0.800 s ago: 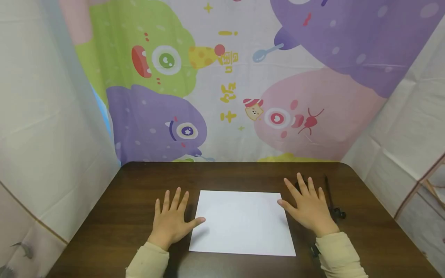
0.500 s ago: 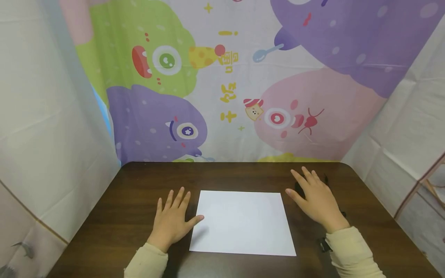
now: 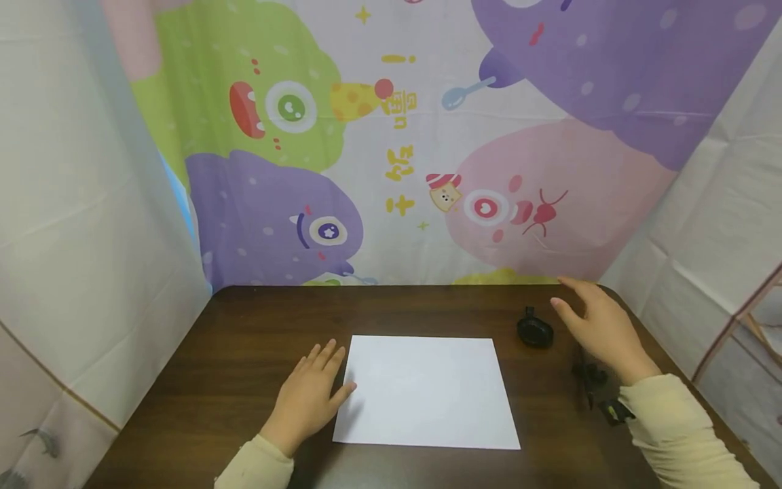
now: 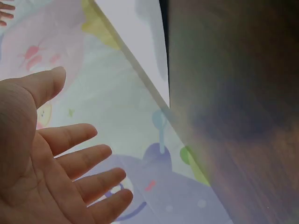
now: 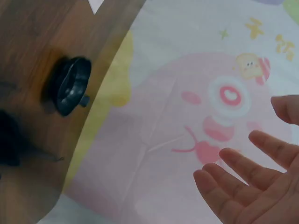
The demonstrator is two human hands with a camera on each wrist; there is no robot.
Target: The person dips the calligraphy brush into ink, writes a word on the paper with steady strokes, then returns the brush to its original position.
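A blank white sheet of paper (image 3: pixel 427 392) lies in the middle of the dark wooden table. Over its left edge reaches the thumb of my left hand (image 3: pixel 308 397); the fingers are extended, and the hand holds nothing. At the right, my right hand (image 3: pixel 605 333) is raised above the table with relaxed fingers and nothing in its grasp. Just left of it sits a small black dish (image 3: pixel 535 331) with a little knob, also seen in the right wrist view as a shallow black dish (image 5: pixel 72 86). Below the right hand, a slim dark stick (image 3: pixel 589 394) lies by a small black piece (image 3: pixel 595 373), partly covered.
The brown table (image 3: pixel 263 305) has rounded back corners. Behind it hangs a cloth (image 3: pixel 403 251) printed with cartoon monsters. White cloth walls (image 3: pixel 79 204) stand at both sides. A black device (image 3: pixel 616 411) is strapped at the right wrist.
My right hand has moved right and away from the paper, uncovering the black dish. My left hand has shifted slightly, and its fingers have drawn closer together.
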